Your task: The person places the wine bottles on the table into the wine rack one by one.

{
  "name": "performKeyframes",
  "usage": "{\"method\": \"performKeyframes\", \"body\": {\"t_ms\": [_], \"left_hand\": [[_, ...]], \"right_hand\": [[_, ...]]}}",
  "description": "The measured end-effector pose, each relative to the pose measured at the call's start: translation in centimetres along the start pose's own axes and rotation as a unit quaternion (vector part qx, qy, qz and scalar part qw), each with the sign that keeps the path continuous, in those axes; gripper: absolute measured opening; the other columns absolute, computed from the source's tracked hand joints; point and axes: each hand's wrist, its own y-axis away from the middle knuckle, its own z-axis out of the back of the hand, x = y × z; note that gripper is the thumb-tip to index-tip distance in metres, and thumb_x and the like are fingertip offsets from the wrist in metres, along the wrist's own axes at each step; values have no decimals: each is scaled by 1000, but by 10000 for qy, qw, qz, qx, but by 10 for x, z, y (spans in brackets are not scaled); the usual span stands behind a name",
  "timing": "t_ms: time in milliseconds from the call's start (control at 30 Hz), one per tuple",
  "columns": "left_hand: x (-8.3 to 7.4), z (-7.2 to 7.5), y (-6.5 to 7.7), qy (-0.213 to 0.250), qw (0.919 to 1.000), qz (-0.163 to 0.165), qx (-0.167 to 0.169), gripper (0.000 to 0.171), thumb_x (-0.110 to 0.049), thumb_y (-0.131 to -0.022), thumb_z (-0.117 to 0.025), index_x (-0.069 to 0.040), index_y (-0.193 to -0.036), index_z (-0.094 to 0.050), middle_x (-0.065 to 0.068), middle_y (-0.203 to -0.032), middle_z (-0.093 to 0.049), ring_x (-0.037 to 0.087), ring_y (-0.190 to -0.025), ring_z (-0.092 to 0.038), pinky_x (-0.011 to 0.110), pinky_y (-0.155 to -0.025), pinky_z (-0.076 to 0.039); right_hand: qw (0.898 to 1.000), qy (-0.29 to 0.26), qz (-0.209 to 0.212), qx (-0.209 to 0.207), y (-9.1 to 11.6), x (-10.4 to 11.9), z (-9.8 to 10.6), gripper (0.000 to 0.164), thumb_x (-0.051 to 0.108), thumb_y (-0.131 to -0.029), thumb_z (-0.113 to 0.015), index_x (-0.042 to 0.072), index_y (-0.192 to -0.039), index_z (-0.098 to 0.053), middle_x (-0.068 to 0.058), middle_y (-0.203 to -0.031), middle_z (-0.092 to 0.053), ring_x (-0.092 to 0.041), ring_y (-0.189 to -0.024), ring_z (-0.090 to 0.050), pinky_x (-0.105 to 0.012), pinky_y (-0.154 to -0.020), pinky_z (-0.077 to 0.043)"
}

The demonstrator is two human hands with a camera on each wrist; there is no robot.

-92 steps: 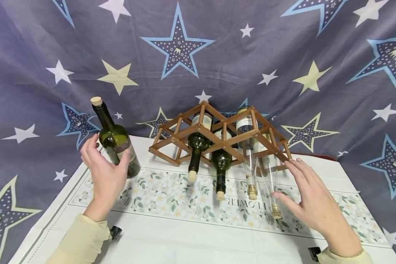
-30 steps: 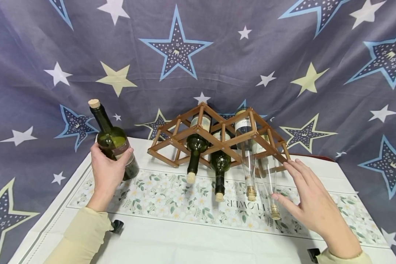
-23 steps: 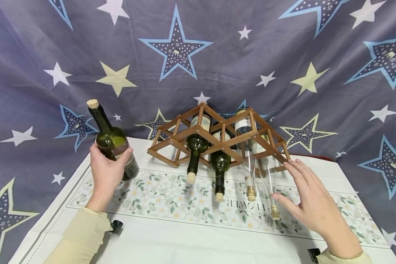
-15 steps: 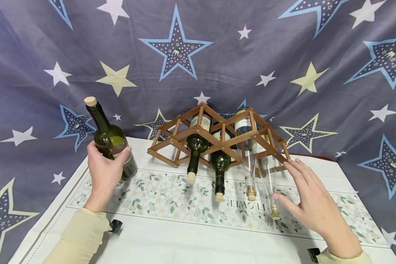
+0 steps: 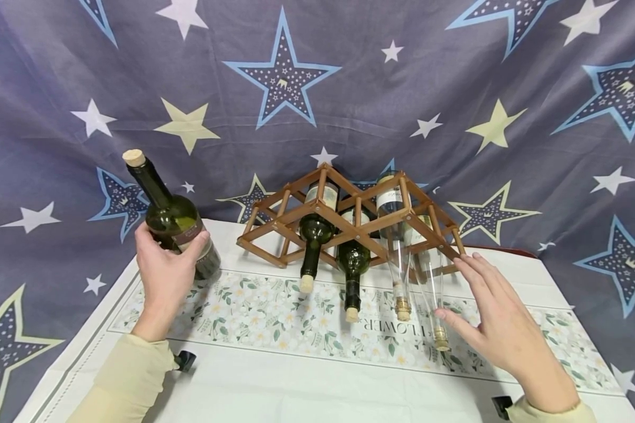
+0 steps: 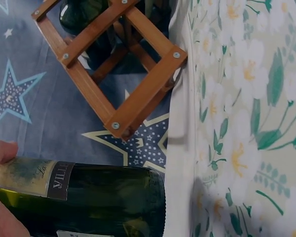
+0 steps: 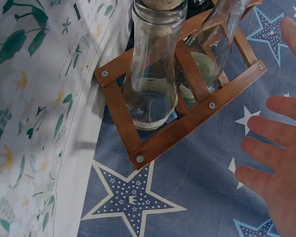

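Observation:
My left hand (image 5: pixel 165 276) grips a dark green wine bottle (image 5: pixel 173 216) round its labelled body, thumb on the near side. Its corked neck leans to the left; whether its base touches the table cannot be told. In the left wrist view the bottle (image 6: pixel 118 195) lies across the lower part, below the wooden wine rack (image 6: pixel 91 94). To the right, my right hand (image 5: pixel 508 332) is spread by the rack's right end with nothing in its grasp. The rack (image 5: pixel 317 207) holds two green bottles (image 5: pixel 315 234) and two clear bottles (image 5: pixel 400 258), corks toward me.
Under the rack's front runs a floral strip (image 5: pixel 264 317) with printed lettering, on a white table cover (image 5: pixel 296 382). Behind the table hangs a star-patterned cloth (image 5: pixel 349 94). The bottle necks stick out in front of the rack. A black device (image 5: pixel 185 360) shows at the left cuff.
My left hand, earlier loosely beside the upright bottle, has taken hold of it. The bottle has since tipped to the left, its neck shifting left and slightly upward. The right hand has hardly moved.

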Motion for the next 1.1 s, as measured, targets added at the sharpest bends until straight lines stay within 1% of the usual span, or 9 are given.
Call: {"method": "performKeyframes", "body": {"t_ms": [233,533,633,767,833,967,1100], "left_hand": [[-7,1,3,71,9998,-155,-97,87,-43,-76,-83,-17,-146,-39,3,-134,-50,15,-114,-49,37,-93,-41],[-16,3,5,171,9987,-424,-240,83,-40,-74,-85,-17,-142,-43,-1,-132,-52,11,-112,-50,30,-90,-41],[-29,5,10,229,9981,-497,-269,81,-33,-75,-86,-14,-142,-44,0,-132,-52,10,-112,-50,26,-89,-40],[-55,9,20,379,9971,-599,-287,77,-20,-77,-85,-5,-140,-44,6,-131,-53,10,-112,-50,24,-89,-40],[-65,12,23,442,9966,-630,-276,75,-17,-77,-84,-3,-139,-45,8,-130,-53,11,-111,-50,24,-90,-41],[-72,14,25,481,9965,-645,-233,74,-17,-78,-84,-2,-138,-45,7,-128,-54,10,-111,-51,24,-91,-42],[-71,14,24,533,9964,-634,-202,75,-19,-77,-85,-4,-139,-45,5,-128,-54,10,-111,-52,24,-92,-43]], "right_hand": [[10000,-13,73,-56,-1,0,-1,92,48,-77,-80,6,-151,-43,-13,-153,-40,-35,-141,-33,-42,-116,-23],[10000,-9,78,-36,-2,0,-1,92,47,-77,-79,6,-151,-43,-14,-153,-40,-35,-141,-34,-42,-117,-23],[10000,-19,13,-33,-2,1,1,93,48,-76,-80,7,-151,-43,-13,-153,-40,-35,-141,-33,-42,-116,-24],[9999,-79,-105,47,-2,2,3,94,46,-76,-81,8,-153,-41,-13,-155,-37,-34,-142,-32,-43,-116,-25],[9998,-112,-136,76,-2,3,4,95,46,-76,-81,9,-153,-40,-13,-155,-36,-34,-142,-32,-42,-116,-25],[9998,-164,-131,70,-3,3,3,96,44,-76,-82,8,-154,-39,-14,-156,-35,-34,-141,-34,-41,-115,-27],[9997,-206,-102,24,-5,4,2,96,44,-75,-83,8,-154,-39,-13,-156,-35,-34,-140,-35,-40,-115,-27]]}}
